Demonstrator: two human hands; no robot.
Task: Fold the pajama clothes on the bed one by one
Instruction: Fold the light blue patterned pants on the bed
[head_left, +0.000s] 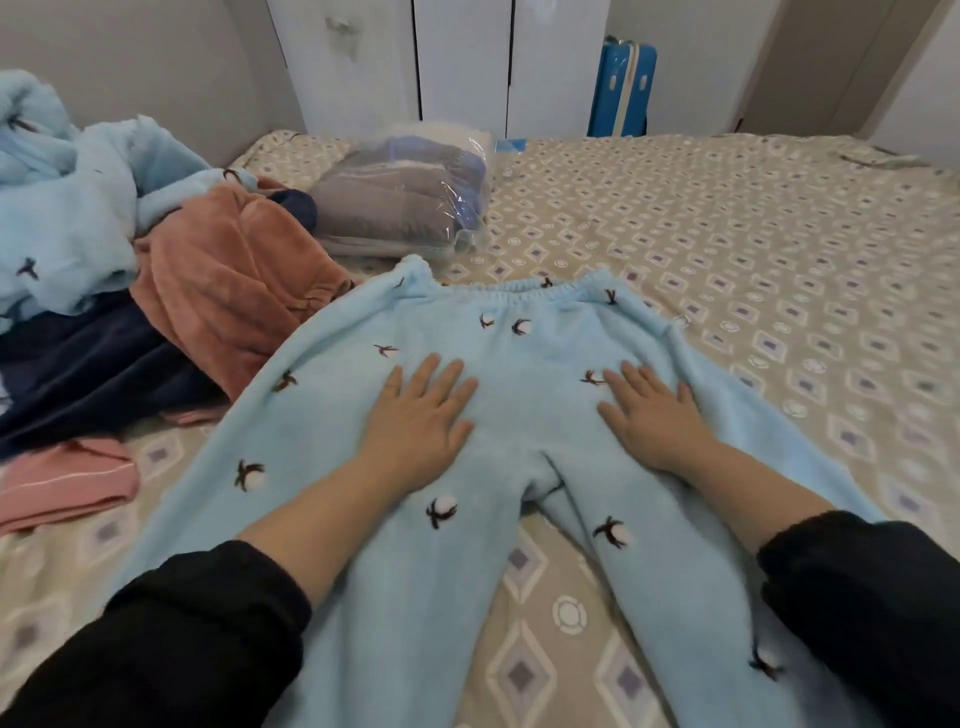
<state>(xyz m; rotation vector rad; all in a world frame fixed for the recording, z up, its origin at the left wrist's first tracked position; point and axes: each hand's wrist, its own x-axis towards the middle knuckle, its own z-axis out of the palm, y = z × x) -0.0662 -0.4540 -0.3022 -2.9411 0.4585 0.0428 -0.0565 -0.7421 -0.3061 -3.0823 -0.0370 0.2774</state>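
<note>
Pressing pants (519, 364) flat on bed (727, 234) with both grips: left grip (418, 415) on the left half below the waistband, right grip (657, 421) on the right half, fingers straight and spread, palms down, pinching nothing. Spread waistband-away, legs splayed toward the wearer, crotch gap open between the wrists. Reads as smoothing fleece ahead of a leg-over-leg fold; thick pile, so probably springy unless flattened first. Noting a loose heap at left: blue top (62, 182) farthest, orange piece (228, 291) touching the pants' edge, navy piece (88, 374) under it, pink piece (62, 483) nearest. Presumably parked aside to keep a working patch free. Nothing visibly folded from that heap yet. Containers: clear bag (470, 171) beyond the waistband, near but not touching, holding folded grey and blue textiles (384, 208); can't tell whether sealed. Blue suitcase (623, 88) upright off the bed by the wardrobe (462, 62), shut, contents unseen.
</note>
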